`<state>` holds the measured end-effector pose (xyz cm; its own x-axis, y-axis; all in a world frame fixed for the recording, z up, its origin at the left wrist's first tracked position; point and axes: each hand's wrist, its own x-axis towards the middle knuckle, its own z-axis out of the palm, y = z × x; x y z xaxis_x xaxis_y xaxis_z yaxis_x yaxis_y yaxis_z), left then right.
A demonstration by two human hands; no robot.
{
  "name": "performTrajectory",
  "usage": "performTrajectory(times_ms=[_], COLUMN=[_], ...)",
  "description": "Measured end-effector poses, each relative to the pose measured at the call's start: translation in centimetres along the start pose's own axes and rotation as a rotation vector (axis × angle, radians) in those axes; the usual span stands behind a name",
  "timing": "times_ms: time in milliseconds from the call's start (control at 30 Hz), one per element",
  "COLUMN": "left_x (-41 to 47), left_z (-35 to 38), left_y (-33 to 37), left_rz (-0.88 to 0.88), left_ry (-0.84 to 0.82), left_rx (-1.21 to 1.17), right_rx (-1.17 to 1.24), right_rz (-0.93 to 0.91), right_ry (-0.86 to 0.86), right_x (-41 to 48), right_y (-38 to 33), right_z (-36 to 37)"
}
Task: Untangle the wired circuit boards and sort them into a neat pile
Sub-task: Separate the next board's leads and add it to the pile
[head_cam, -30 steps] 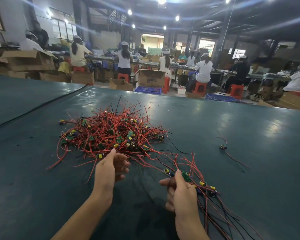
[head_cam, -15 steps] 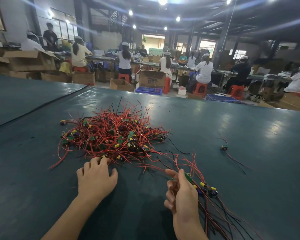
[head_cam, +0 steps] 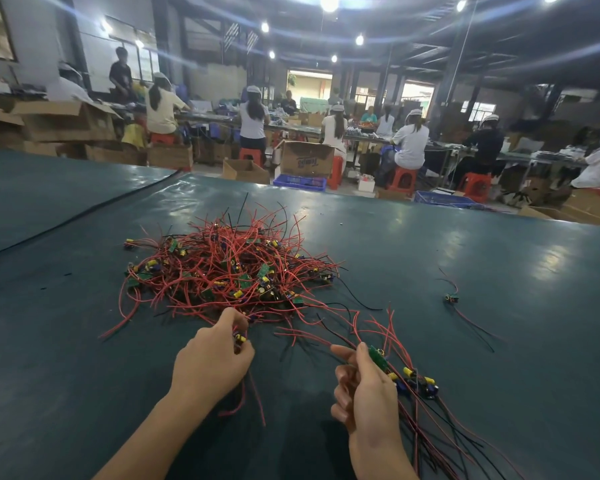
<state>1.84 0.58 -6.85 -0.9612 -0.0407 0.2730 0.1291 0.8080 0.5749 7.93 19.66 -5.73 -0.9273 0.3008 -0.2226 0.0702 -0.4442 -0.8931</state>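
Wired circuit boards (head_cam: 232, 271) mostly lie in one big tangle, with the left hand (head_cam: 210, 368) pinching one board (head_cam: 239, 338) and the right hand (head_cam: 364, 393) gripping a small sorted bunch (head_cam: 411, 379).

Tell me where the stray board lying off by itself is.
Head view: the stray board lies alone on the table, far right of the tangled heap and beyond the right hand.
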Motion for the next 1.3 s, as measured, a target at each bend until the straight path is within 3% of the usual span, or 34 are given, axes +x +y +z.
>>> performTrajectory(times_ms=[133,367,667,833,1133,1300], left_x=[-0.5,-1.6,-2.6,-3.0,-2.9,-2.9], left_z=[0.5,0.5,0.5,0.3,0.3,0.1], left_y=[0.8,3.2,4.6,5.0,4.9,4.9], left_rz=[0.094,0.339,0.584,0.586,0.565,0.527], left_ry=[-0.061,0.023,-0.165,-0.179,-0.118,-0.165], left_rx=[-0.234,-0.530,-0.424,-0.369,-0.367,-0.500], right_rx=[0.003,-0.122,-0.254,-0.221,-0.193,-0.183], right_rz=[0.007,0.008,-0.217,-0.329,-0.359,-0.344], right_ry=[0.007,-0.027,-0.140,-0.092,0.031,-0.002], right_x=[0.1,-0.1,-1.3,-1.7,-1.0,-0.9], right_y=[0.1,0.2,-0.2,-0.7,-0.2,-0.2], right_z=[0.0,0.2,1.1,1.3,0.8,0.8])
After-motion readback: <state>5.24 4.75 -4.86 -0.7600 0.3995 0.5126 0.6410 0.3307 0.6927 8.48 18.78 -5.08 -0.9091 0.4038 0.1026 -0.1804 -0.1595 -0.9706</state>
